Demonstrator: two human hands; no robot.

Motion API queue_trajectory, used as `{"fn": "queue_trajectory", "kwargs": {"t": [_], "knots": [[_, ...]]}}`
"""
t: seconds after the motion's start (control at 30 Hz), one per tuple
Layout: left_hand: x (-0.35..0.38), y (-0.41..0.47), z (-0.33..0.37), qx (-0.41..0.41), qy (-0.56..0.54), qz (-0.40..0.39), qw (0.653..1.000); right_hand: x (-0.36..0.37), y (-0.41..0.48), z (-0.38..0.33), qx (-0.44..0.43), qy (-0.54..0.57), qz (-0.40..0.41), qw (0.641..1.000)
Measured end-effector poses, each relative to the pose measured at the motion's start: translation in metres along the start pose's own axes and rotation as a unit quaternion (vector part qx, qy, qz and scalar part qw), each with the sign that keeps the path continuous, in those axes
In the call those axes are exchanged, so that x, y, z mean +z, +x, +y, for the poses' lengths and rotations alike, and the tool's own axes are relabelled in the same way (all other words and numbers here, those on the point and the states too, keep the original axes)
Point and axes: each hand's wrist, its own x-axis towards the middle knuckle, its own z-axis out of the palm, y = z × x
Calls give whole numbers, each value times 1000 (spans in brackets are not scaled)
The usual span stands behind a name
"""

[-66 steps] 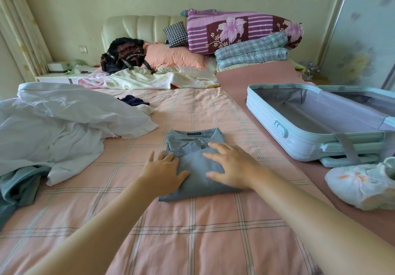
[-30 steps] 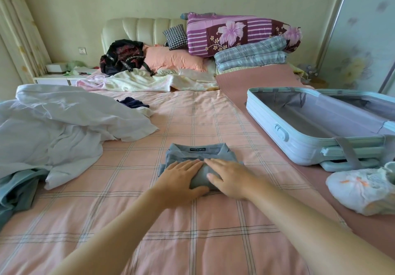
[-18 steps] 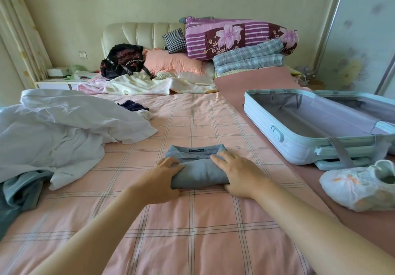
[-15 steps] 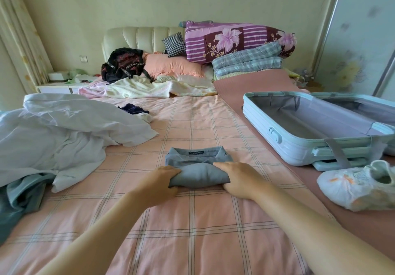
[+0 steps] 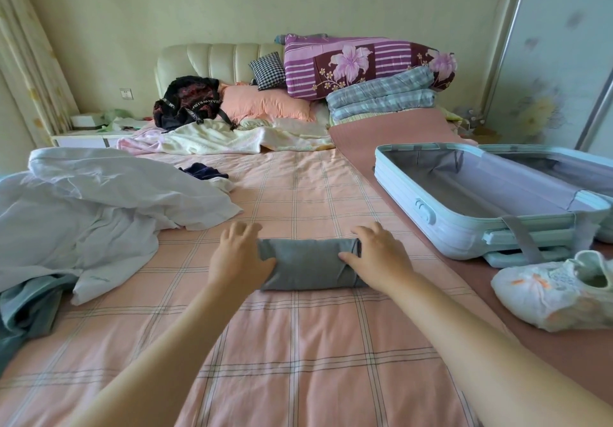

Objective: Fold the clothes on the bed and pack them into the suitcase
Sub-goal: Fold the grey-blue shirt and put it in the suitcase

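Fingers [image 5: 238, 229] of the left hand [image 5: 237, 256] bend round the left end of the grey roll of clothing [image 5: 306, 265], and the thumb lies on top. The right hand [image 5: 378, 254] grips the other end the same way. The roll is small, fat and smooth. It lies in the middle of the bed [image 5: 298, 343], on a pink sheet with thin crossing lines.

At the bed's right edge the pale blue suitcase [image 5: 414, 194] lies open, hard outside with grey cloth inside. A white shoe [image 5: 547, 290] lies near it. Crumpled white clothes [image 5: 99, 201] are heaped at the left edge. By the headboard a black bag [image 5: 189, 101] has white letters, too small to read.
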Motion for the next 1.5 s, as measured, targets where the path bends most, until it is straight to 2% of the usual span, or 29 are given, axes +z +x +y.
{"fn": "queue_trajectory", "kwargs": {"t": [0.03, 0.1, 0.17, 0.23, 0.3, 0.47, 0.63, 0.73, 0.83, 0.93, 1.17, 1.27, 1.37, 1.43, 1.5], "knots": [[4, 3, 7, 40, 41, 1, 998, 2, 2, -4, -41, -58, 26, 997], [10, 11, 24, 125, 73, -20, 989, 4, 9, -14, -113, -82, 41, 989], [19, 17, 38, 203, 65, -53, 975, 9, 14, -22, -159, -51, 16, 986], [29, 18, 44, 228, 29, -102, 968, 14, 16, -23, -147, 7, -13, 989], [39, 16, 36, 224, 18, -147, 963, 13, 16, -13, -102, 36, -30, 994], [50, 17, 3, 202, 68, -155, 965, 2, 8, 26, 15, 48, -52, 997], [46, 18, 19, 205, 87, -152, 963, -5, 8, 29, 17, 37, 128, 991], [47, 19, 38, 230, 25, -104, 967, -7, 5, 11, 41, 49, 55, 996], [53, 16, 49, 234, -11, -104, 967, 5, 4, 4, 66, 117, -1, 991], [60, 12, 41, 254, 32, -106, 961, 5, 10, 14, 88, 208, 8, 974], [63, 16, 35, 233, 28, -114, 966, 10, 9, 25, 95, 252, 21, 963], [63, 17, 35, 225, 38, -110, 967, 2, 1, 26, 86, 226, -27, 970], [62, 17, 50, 250, 68, -77, 963, -4, -6, 29, 59, 170, -37, 983], [63, 14, 59, 264, 69, -73, 959, -4, -6, 31, 46, 183, -37, 981], [64, 12, 60, 244, 41, -85, 965, -4, -3, 35, 42, 210, -29, 976]]}}
